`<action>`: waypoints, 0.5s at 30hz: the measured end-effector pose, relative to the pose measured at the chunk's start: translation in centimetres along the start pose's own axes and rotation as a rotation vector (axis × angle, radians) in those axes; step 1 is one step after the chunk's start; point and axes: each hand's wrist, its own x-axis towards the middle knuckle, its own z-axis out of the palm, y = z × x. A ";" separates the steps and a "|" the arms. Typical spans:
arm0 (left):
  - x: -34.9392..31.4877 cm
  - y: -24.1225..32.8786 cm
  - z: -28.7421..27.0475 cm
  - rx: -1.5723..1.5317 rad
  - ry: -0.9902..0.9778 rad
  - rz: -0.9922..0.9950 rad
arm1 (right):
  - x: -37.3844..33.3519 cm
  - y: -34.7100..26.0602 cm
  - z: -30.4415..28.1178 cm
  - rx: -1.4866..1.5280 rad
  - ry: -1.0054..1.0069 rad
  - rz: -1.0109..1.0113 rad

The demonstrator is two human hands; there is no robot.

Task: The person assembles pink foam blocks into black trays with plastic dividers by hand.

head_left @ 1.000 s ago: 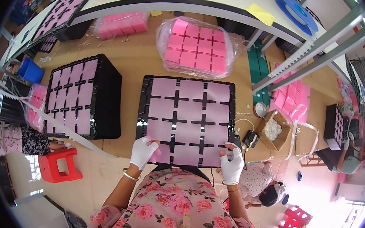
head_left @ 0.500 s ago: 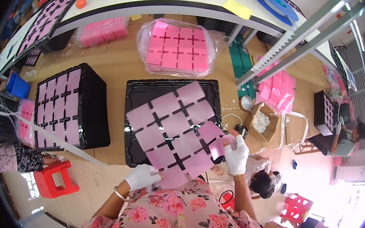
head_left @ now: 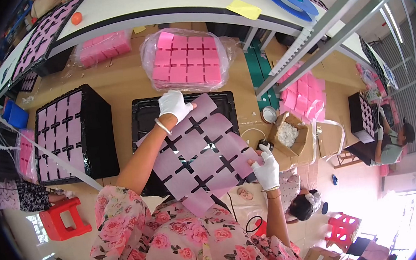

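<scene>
A thin pale-pink sheet (head_left: 199, 148) with cross-shaped cut-outs lies aslant over a shallow black plastic tray (head_left: 142, 106), its near corner reaching my floral top. My left hand (head_left: 175, 105), in a white glove with bare fingertips, is closed at the sheet's far left edge. At the right edge, my gloved right hand (head_left: 267, 168) pinches the sheet between thumb and finger. Dark tray surface shows through the crosses; the sheet covers most of the tray.
To the left stands a tall black tray stack (head_left: 100, 134) topped with pink sheets. Behind the tray is a bagged pile of pink sheets (head_left: 187, 57). A cardboard box (head_left: 296, 144) of white bits sits right, below metal shelf posts (head_left: 318, 36). A red stool (head_left: 65, 221) and co-workers are nearby.
My left hand has moved from the sheet's near left corner to its far edge. The sheet has turned, and its folded right corner now lies flatter. My right hand stays at the right edge.
</scene>
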 end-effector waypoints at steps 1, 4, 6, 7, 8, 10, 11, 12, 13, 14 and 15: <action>0.0 0.3 0.0 -0.002 0.096 -0.004 | -0.4 0.7 0.1 -0.139 0.021 -0.088; -0.5 1.2 0.4 -0.019 0.114 0.049 | -1.4 0.6 0.5 -0.001 0.014 0.040; -0.3 1.6 1.1 -0.086 0.006 0.037 | -1.4 -1.0 0.4 0.155 0.028 0.177; -0.1 1.7 1.7 -0.084 0.009 0.036 | -1.2 -0.9 0.6 0.157 0.027 0.174; -0.1 1.9 2.3 -0.070 0.027 0.054 | -1.0 -0.6 0.8 0.120 0.050 0.139; 0.1 2.2 2.8 -0.039 0.026 0.093 | -0.8 -0.2 0.9 0.083 0.076 0.103; -0.1 1.9 2.9 -0.039 0.030 0.090 | -0.6 -0.1 1.1 0.080 0.093 0.104; -0.4 1.8 2.8 -0.144 0.071 0.096 | -0.2 -0.4 1.1 0.079 0.110 0.105; -0.7 1.6 2.6 -0.247 0.114 0.100 | 0.2 -0.9 1.0 0.082 0.105 0.097; -1.2 0.5 2.0 -0.362 0.117 0.147 | 0.8 -1.4 1.0 0.111 0.116 0.140; -2.3 1.2 0.1 -0.522 0.072 0.091 | 1.3 -1.6 0.7 0.131 0.141 0.200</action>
